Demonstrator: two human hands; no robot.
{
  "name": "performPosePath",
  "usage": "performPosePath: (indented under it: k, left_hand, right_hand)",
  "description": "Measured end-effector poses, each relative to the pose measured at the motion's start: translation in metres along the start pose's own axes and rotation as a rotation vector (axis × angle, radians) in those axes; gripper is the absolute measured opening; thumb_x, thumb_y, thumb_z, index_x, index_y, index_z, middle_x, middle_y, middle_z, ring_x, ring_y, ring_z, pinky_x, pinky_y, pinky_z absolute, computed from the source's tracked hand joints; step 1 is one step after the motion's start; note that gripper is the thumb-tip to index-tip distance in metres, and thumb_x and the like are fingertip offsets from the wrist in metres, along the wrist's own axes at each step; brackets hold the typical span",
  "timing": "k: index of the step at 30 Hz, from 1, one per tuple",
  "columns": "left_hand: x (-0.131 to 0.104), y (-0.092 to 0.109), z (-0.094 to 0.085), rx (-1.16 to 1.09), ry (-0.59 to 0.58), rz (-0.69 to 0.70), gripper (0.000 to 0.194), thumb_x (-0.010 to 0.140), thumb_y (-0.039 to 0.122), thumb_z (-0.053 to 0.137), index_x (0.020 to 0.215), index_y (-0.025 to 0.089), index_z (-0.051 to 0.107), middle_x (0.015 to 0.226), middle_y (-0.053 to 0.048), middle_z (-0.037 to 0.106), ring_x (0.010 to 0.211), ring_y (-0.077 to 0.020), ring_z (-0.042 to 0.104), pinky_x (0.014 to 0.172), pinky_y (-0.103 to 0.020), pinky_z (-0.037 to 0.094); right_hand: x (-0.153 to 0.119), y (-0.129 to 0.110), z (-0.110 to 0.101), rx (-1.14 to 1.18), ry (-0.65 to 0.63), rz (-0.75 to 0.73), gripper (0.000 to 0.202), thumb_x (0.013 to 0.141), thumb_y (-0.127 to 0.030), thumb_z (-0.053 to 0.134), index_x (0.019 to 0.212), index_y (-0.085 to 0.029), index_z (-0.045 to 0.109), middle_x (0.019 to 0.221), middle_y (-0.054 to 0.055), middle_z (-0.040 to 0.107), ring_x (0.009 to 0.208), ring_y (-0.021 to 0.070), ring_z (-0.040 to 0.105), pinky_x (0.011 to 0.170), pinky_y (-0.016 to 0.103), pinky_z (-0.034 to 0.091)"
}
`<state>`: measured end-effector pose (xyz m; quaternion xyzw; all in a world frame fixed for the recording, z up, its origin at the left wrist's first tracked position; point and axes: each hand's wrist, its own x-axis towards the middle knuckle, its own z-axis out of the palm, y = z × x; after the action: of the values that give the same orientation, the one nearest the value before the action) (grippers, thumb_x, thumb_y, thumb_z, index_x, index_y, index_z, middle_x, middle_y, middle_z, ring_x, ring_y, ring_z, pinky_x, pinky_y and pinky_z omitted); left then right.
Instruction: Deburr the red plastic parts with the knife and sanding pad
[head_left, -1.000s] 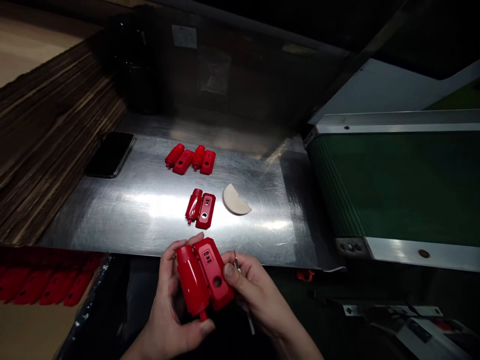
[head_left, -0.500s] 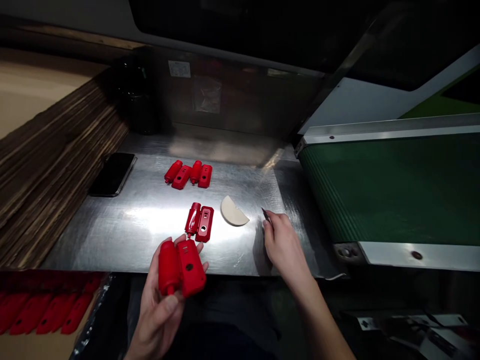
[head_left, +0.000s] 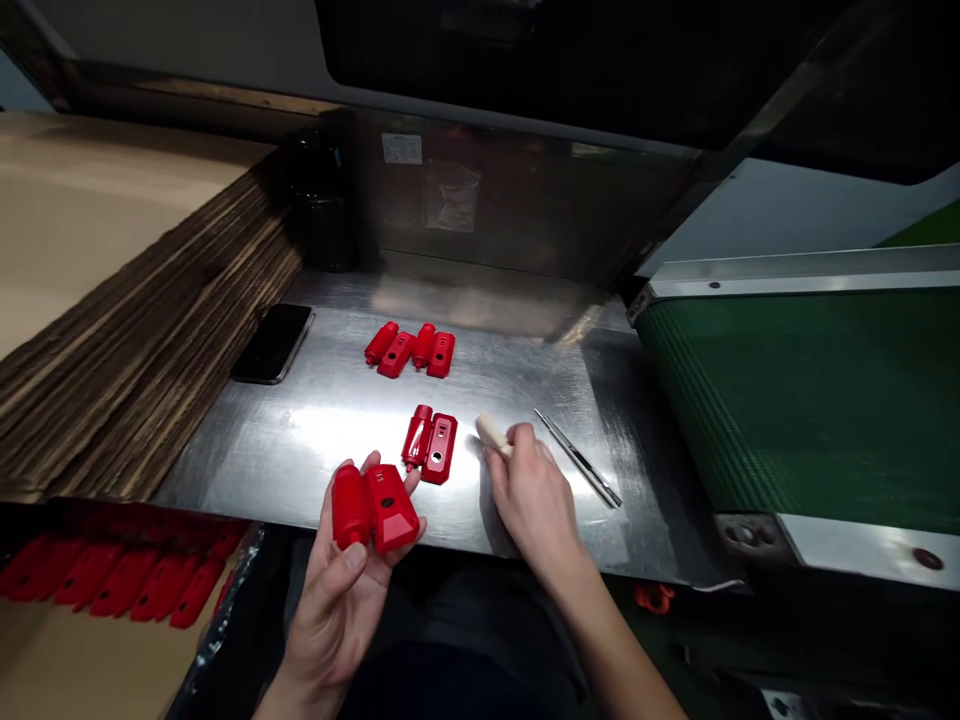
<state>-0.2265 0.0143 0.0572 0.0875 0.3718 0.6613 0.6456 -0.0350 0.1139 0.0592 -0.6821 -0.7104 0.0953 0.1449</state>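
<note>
My left hand (head_left: 337,600), near the bench's front edge, holds a red plastic moulded part (head_left: 390,510) made of a rounded cylinder beside a flat block with a dark hole. Pinched in the fingers of my right hand (head_left: 532,490) is a cream-coloured half-round pad (head_left: 493,432), tipped up off the metal. Just right of that hand lies a slim metal tool with a pointed end (head_left: 577,460); its exact kind is unclear. A glossier red part (head_left: 430,443) lies between my hands. Two more red parts (head_left: 397,350), (head_left: 435,350) rest farther back.
A phone (head_left: 274,343) lies at the left, against a stack of cardboard sheets (head_left: 172,260). Behind it stands a black container (head_left: 326,210). The green conveyor belt (head_left: 810,390) runs along the right. Below left, a box holds several red parts (head_left: 127,580).
My right hand has let go of the slim tool, which now lies on the bench, and has picked up the half-round pad. The left hand still holds its red part.
</note>
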Motion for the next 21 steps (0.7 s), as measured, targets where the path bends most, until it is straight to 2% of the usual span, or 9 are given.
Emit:
performPosePath:
  k: [2, 4, 6, 10, 15, 21]
  left_hand:
    - [0.002, -0.002, 0.0, 0.024, 0.002, 0.034, 0.065, 0.084, 0.033, 0.087, 0.143, 0.043, 0.063, 0.178, 0.001, 0.031, 0.153, -0.0459, 0.045, 0.115, -0.059, 0.054]
    - [0.006, -0.006, 0.0, 0.065, 0.0, 0.087, 0.07, 0.082, 0.029, 0.088, 0.145, 0.042, 0.06, 0.178, -0.001, 0.03, 0.152, -0.0452, 0.046, 0.116, -0.057, 0.053]
    - [0.009, -0.01, 0.0, 0.115, -0.002, 0.126, 0.078, 0.079, 0.024, 0.091, 0.147, 0.04, 0.057, 0.177, -0.005, 0.032, 0.149, -0.0426, 0.051, 0.115, -0.052, 0.055]
    - [0.011, -0.012, 0.004, 0.196, 0.023, 0.171, 0.082, 0.073, 0.014, 0.094, 0.141, 0.042, 0.057, 0.177, -0.003, 0.031, 0.14, -0.0355, 0.062, 0.108, -0.039, 0.061]
    - [0.009, -0.007, 0.006, 0.241, 0.051, 0.222, 0.08, 0.074, 0.014, 0.094, 0.14, 0.039, 0.056, 0.174, -0.002, 0.036, 0.136, -0.0295, 0.065, 0.103, -0.028, 0.062]
    - [0.008, -0.007, 0.0, 0.229, 0.088, 0.221, 0.081, 0.073, 0.015, 0.095, 0.139, 0.038, 0.056, 0.174, -0.003, 0.037, 0.134, -0.0294, 0.067, 0.103, -0.029, 0.062]
  right_hand:
    - [-0.022, -0.008, -0.016, 0.177, -0.038, 0.003, 0.014, 0.107, -0.033, 0.047, 0.109, -0.021, 0.054, 0.067, 0.0, 0.067, 0.054, 0.0252, 0.067, 0.051, 0.031, 0.045]
    - [-0.044, -0.02, -0.031, 0.439, -0.105, -0.065, 0.016, 0.108, -0.037, 0.045, 0.114, -0.024, 0.053, 0.067, -0.005, 0.068, 0.047, 0.0201, 0.066, 0.048, 0.027, 0.044]
    - [-0.059, -0.034, -0.039, 0.568, -0.175, -0.175, 0.015, 0.107, -0.034, 0.046, 0.116, -0.025, 0.054, 0.069, -0.005, 0.07, 0.048, 0.0177, 0.067, 0.049, 0.025, 0.044]
    - [-0.061, -0.049, -0.036, 0.454, -0.163, -0.222, 0.017, 0.103, -0.028, 0.045, 0.112, -0.022, 0.058, 0.065, -0.003, 0.069, 0.047, 0.0209, 0.068, 0.046, 0.028, 0.037]
    - [-0.055, -0.053, -0.027, 0.432, -0.237, -0.243, 0.02, 0.103, -0.028, 0.042, 0.112, -0.02, 0.059, 0.068, 0.001, 0.073, 0.052, 0.025, 0.073, 0.05, 0.03, 0.04]
    - [-0.056, -0.058, -0.026, 0.447, -0.24, -0.264, 0.02, 0.102, -0.027, 0.042, 0.112, -0.02, 0.058, 0.066, 0.001, 0.072, 0.051, 0.0242, 0.073, 0.048, 0.03, 0.038]
